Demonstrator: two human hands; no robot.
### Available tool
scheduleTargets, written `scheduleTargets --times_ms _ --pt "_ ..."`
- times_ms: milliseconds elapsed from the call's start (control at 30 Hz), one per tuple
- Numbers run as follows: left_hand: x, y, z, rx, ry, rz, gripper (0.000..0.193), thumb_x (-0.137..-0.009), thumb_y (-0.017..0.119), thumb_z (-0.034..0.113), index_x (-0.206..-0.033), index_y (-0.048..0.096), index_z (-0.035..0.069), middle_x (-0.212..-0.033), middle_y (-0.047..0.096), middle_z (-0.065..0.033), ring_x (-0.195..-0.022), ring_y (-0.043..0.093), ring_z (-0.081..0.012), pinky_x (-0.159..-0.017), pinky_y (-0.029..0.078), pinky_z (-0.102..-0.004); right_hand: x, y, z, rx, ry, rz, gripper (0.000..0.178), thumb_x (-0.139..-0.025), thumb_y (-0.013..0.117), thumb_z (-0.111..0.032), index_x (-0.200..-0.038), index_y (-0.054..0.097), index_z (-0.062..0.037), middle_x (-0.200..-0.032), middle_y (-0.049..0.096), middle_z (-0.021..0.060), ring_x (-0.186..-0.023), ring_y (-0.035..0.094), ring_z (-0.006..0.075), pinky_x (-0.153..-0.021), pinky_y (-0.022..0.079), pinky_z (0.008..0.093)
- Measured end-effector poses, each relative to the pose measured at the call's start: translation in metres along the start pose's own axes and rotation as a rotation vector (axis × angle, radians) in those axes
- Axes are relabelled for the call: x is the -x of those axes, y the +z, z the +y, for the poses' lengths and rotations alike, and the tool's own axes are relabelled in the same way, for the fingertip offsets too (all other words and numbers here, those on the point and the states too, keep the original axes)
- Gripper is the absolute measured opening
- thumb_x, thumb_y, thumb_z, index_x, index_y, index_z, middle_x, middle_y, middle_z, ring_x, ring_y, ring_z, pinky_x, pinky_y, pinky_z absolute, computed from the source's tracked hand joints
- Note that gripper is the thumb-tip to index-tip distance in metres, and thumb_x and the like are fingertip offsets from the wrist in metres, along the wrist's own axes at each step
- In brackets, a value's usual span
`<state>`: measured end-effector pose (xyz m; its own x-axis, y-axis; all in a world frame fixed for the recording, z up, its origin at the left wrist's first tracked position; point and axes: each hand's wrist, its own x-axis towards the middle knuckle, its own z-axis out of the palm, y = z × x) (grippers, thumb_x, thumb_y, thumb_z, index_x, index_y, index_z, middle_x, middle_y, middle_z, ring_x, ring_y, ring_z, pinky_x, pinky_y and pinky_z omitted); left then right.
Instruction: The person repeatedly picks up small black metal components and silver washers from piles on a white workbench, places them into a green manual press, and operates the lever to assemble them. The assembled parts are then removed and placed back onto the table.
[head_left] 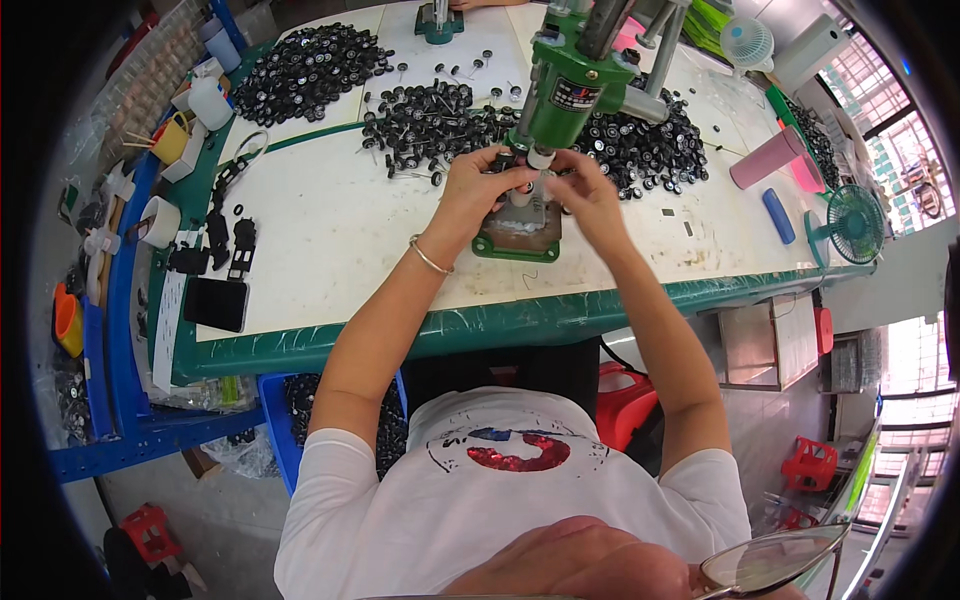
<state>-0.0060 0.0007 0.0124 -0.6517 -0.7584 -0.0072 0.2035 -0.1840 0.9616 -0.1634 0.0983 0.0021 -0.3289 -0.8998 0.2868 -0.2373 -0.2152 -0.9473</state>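
Note:
Both hands meet under the ram of a green hand press [572,105] on the worktable. My left hand [475,190], a bangle on its wrist, is closed in a pinch beside the press's pale lower post; a small dark part shows at its fingertips, too small to name. From the other side my right hand [590,200] comes in with bent fingers, slightly blurred, against the same spot. Whatever its fingertips hold is hidden. Below the hands lies the press's base plate [515,243], green-edged with a worn metal top.
Small black wheels [430,125], some with metal pins, lie heaped behind the press; another heap of black wheels [305,75] is further left. A phone [216,304] and black strips lie at the left. A pink cylinder [768,157], blue case [778,216] and green fan [853,226] are at right.

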Motion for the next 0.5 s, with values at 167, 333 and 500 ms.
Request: scheduleTargets --times_ms 167,333,500 --pt "-0.005 0.001 -0.007 -0.015 0.038 -0.015 0.014 -0.077 0.075 0.011 -0.089 0.069 0.006 -0.068 0.063 0.0014 -0.053 0.047 -0.0006 -0.044 0.028 -0.0167 -0.046 -0.059 -0.047 0.016 0.178 0.277 0.029 -0.088 0.063 -0.014 -0.115 0.061 -0.0034 -0.097 0.065 0.0044 -0.084 0.058 0.0073 -0.065 0.046 0.0225" --pt "-0.002 -0.006 -0.014 -0.062 0.112 0.023 0.014 -0.076 0.075 0.01 -0.09 0.071 0.009 -0.068 0.063 0.0033 -0.055 0.049 0.0007 -0.044 0.028 -0.0163 -0.125 -0.036 -0.167 -0.313 0.018 0.429 0.033 -0.094 0.055 -0.034 -0.104 0.059 -0.003 -0.085 0.059 0.0016 -0.071 0.053 0.0121 -0.063 0.041 0.0264" --pt "-0.003 0.006 0.001 -0.032 0.126 -0.029 0.018 -0.074 0.078 0.008 -0.091 0.072 0.005 -0.077 0.067 0.0019 -0.066 0.055 -0.0021 -0.059 0.043 -0.0186 -0.176 -0.076 -0.212 -0.344 -0.118 0.274 0.029 -0.092 0.061 -0.033 -0.088 0.058 -0.0041 -0.06 0.047 -0.0044 -0.045 0.04 0.0064 -0.04 0.031 0.019"
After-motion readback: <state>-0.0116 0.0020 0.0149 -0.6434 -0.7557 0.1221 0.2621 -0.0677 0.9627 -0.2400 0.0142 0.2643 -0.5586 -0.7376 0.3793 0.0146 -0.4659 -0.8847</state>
